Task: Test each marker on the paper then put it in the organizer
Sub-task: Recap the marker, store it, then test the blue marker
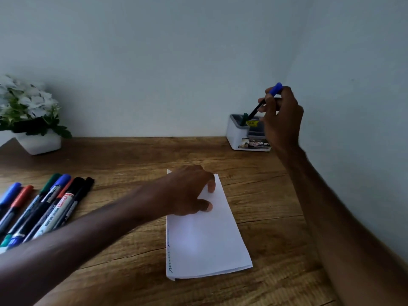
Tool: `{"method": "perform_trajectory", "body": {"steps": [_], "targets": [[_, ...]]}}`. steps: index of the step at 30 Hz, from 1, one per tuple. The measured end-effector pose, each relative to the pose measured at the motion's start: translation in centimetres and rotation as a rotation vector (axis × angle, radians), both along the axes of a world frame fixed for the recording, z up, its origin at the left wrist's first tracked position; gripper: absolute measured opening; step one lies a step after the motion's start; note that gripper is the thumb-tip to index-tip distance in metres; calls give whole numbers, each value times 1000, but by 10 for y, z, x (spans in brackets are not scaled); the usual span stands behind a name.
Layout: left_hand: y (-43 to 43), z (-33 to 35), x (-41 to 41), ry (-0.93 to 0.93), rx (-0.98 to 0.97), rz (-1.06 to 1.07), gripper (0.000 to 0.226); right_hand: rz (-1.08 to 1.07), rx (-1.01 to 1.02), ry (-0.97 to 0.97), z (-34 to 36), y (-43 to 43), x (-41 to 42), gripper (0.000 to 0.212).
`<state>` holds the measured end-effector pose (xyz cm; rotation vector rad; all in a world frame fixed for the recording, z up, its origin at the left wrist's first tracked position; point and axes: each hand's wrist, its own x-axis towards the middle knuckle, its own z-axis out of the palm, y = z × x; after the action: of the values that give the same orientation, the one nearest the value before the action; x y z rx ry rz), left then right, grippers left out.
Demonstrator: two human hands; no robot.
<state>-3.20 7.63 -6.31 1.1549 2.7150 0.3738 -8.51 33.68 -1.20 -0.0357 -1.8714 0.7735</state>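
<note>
My right hand pinches a blue-capped marker by its upper end, cap up, with its dark barrel slanting down into the white and grey organizer at the back right. A green marker stands in the organizer. My left hand rests on the far end of the folded white paper, fingers bent with their tips on the sheet. Scribbled lines run along the paper's left edge. Several markers lie in a row on the desk at the left.
A white pot of white flowers stands at the back left of the wooden desk. A wall runs close along the right side and behind the organizer.
</note>
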Motion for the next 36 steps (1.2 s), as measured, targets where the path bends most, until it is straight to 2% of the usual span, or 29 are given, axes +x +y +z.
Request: {"method": "perform_trajectory", "body": {"steps": [18, 31, 36], "targets": [[0, -1, -2, -1, -2, -22, 45, -79, 132, -306, -43, 7, -19, 26], [1, 0, -3, -8, -11, -20, 44, -133, 18, -182, -45, -4, 7, 24], [1, -2, -3, 2, -10, -26, 44, -93, 50, -153, -39, -29, 24, 20]]}}
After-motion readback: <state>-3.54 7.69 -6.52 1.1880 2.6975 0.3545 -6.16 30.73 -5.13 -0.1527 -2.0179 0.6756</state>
